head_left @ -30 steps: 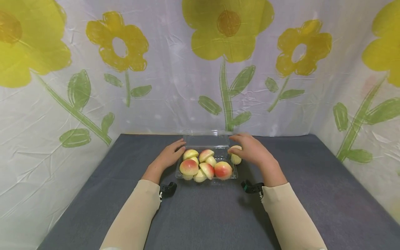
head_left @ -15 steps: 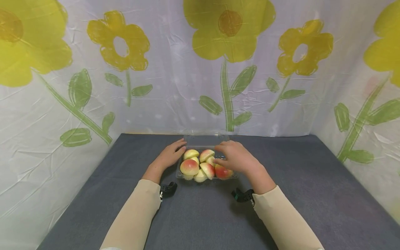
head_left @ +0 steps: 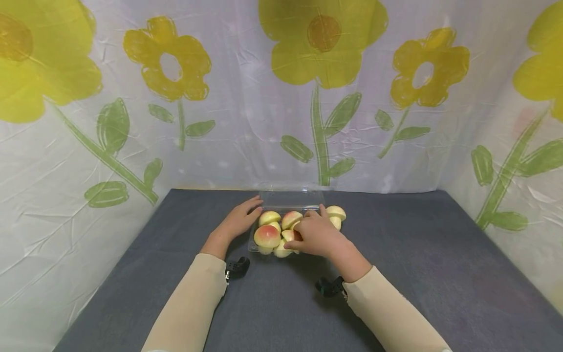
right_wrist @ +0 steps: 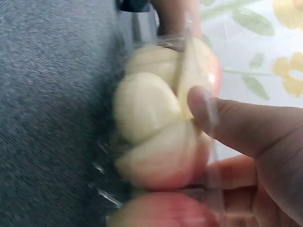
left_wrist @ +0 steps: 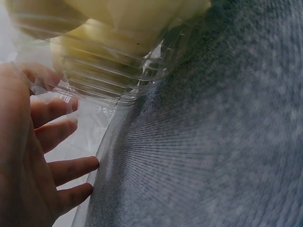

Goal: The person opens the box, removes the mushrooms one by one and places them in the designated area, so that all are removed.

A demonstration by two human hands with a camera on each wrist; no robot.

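A clear plastic clamshell box (head_left: 252, 248) on the dark tabletop holds several mushrooms (head_left: 267, 235) with red and yellow caps and pale stems. At its left side my left hand (head_left: 237, 220) rests, thumb and index finger at the rim; the other fingers of this hand (left_wrist: 28, 142) spread loosely in the left wrist view. Over the front middle of the box, my right hand (head_left: 318, 234) curls thumb and fingers about a mushroom (head_left: 289, 235), largely covered by the hand. In the right wrist view the thumb presses a pale-edged mushroom (right_wrist: 189, 78).
Another mushroom (head_left: 336, 213) sits at the box's back right corner; whether inside or beside it, I cannot tell. The box's hinged lid (head_left: 290, 198) stands raised at the back. A flower-printed curtain (head_left: 228, 146) hangs behind the dark cloth-covered table (head_left: 440, 274).
My right hand has left the mushroom at the back right and moved left and forward, over the front mushrooms, its fingers now curled down. The left hand has stayed in place.
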